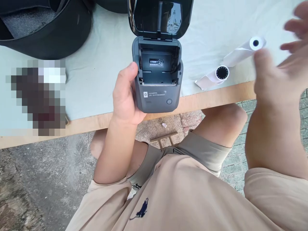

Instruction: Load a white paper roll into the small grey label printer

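My left hand grips a dark grey label printer by its left side, above the table's front edge. The printer's glossy black lid stands raised, and no roll sits in the bay, where a small label with print is visible. My right hand is off to the right with fingers apart, slightly blurred, holding nothing that I can see. Near it on the table lie two paper rolls: one with a wide black core, and another with a small dark core farther back.
A black zippered bag stands at the back left of the cloth-covered table. A pixelated patch hides something at the left. The table's wooden edge runs in front of my knees. A scrap of paper lies on the ground.
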{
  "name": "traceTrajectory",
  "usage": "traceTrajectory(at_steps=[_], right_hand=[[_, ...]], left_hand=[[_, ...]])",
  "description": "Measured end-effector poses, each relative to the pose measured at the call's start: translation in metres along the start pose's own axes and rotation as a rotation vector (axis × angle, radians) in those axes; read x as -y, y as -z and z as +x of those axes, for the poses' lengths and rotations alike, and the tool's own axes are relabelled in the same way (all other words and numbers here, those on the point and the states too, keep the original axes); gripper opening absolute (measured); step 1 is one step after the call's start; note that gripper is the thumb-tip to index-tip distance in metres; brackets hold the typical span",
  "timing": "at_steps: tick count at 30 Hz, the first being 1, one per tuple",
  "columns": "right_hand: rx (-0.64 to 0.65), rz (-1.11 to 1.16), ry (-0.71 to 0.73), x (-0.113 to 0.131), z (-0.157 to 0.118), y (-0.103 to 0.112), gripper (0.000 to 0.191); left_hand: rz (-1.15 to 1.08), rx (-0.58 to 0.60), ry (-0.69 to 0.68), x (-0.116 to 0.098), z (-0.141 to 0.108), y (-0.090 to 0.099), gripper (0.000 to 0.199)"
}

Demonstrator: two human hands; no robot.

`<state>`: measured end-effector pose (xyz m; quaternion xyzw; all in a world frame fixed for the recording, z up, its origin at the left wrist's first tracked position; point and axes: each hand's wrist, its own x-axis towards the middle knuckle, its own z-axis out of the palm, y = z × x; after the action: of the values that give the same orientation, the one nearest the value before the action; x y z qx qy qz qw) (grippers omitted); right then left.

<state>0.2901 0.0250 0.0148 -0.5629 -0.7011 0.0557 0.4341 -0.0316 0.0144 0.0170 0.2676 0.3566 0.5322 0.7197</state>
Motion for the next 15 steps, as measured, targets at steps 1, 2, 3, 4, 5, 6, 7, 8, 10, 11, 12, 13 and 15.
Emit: traceTrajectory(at_steps=[1, 2, 3, 4, 5, 6, 7, 8, 10, 11, 12, 13, 15], right_hand=[[-0.081, 0.008, 0.053, 0.007, -0.005, 0.0, 0.044], [-0.16, 0.031, 0.101, 0.015, -0.01, -0.001, 0.03], [-0.152, 0.061, 0.091, 0.025, -0.016, -0.004, 0.027], [-0.01, 0.045, -0.029, 0.036, -0.021, -0.009, 0.037], [0.077, 0.031, -0.047, 0.045, -0.026, -0.015, 0.046], [0.133, 0.014, -0.055, 0.053, -0.03, -0.022, 0.056], [0.169, -0.014, -0.079, 0.059, -0.033, -0.03, 0.056], [0.18, -0.026, -0.098, 0.062, -0.035, -0.037, 0.054], [0.179, -0.014, -0.161, 0.065, -0.035, -0.048, 0.044], [0.182, 0.007, -0.187, 0.065, -0.035, -0.052, 0.041], [0.187, 0.052, -0.21, 0.065, -0.033, -0.055, 0.043], [0.181, 0.125, -0.231, 0.066, -0.032, -0.056, 0.047], [0.127, 0.34, -0.313, 0.069, -0.028, -0.056, 0.051]], left_hand=[[-0.002, 0.003, 0.007, 0.0, 0.0, 0.0, 0.041], [-0.009, 0.008, 0.016, 0.0, 0.0, 0.0, 0.04], [-0.018, 0.014, 0.026, 0.0, 0.0, 0.0, 0.039], [-0.028, 0.014, 0.032, 0.0, 0.0, 0.001, 0.039], [-0.039, 0.011, 0.036, -0.001, -0.001, 0.001, 0.039], [-0.046, 0.005, 0.036, -0.001, -0.001, 0.0, 0.039], [-0.047, 0.002, 0.037, -0.001, -0.001, 0.0, 0.039], [-0.044, 0.001, 0.037, -0.002, -0.001, 0.0, 0.04], [-0.042, 0.011, 0.036, -0.003, -0.002, -0.001, 0.039], [-0.046, 0.02, 0.035, -0.003, -0.003, -0.002, 0.039], [-0.055, 0.027, 0.031, -0.003, -0.003, -0.001, 0.038], [-0.066, 0.029, 0.028, -0.003, -0.003, -0.001, 0.038], [-0.089, 0.022, 0.038, -0.002, -0.002, 0.0, 0.039]])
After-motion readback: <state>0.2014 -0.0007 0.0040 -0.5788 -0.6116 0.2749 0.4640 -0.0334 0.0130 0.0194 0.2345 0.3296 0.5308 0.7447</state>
